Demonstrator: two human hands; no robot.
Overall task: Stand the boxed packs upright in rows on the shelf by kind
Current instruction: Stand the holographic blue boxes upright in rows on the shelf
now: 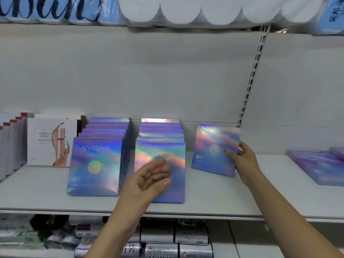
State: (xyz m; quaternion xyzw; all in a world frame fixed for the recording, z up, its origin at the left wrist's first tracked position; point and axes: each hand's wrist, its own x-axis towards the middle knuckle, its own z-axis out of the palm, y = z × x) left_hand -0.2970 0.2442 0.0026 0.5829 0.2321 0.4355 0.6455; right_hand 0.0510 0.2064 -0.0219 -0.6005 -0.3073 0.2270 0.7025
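**Far L.** On the shelf (214,205), a row of pale boxes (11,142) w/ red top corners is stood upright, front to back. Just beside it, a white box (50,142) is stood facing fwd. A cosmetics picture is printed on it; its text is too small to be read.

**L row.** The L row of shiny packs (96,164) is stood upright, one behind another. "SYRINX" is read on the front pack, w/ a round green-gold seal below.

**Middle row.** Just to the R, the middle row (162,138), same iridescent kind, is stood likewise. Its front pack is partly covered by the L hand (149,181), and no wording can be made out.

**L hand.** It is held wide, fingers relaxed and slightly curved, nothing gripped. Contact w/ the front pack cannot be told.

**Single pack.** Further R, apart from both rows, a single pack (214,148) is held slightly tilted. A "9" mark is seen at its lower L corner. Its R edge is gripped by the R hand (242,159), thumb on the front face. Whether its lower edge rests on the shelf cannot be told.

**Behind and far R.** A slotted rail (251,77) is fixed to the back wall. At far R, flat packs (320,166) are laid on the shelf.

**Above.** A blue wrapper (46,10) w/ dark script letters is cut off at the top edge. White rolls (204,10) are placed to its R.

**Below.** Wrapped packets (167,239) w/ Chinese characters are stacked.
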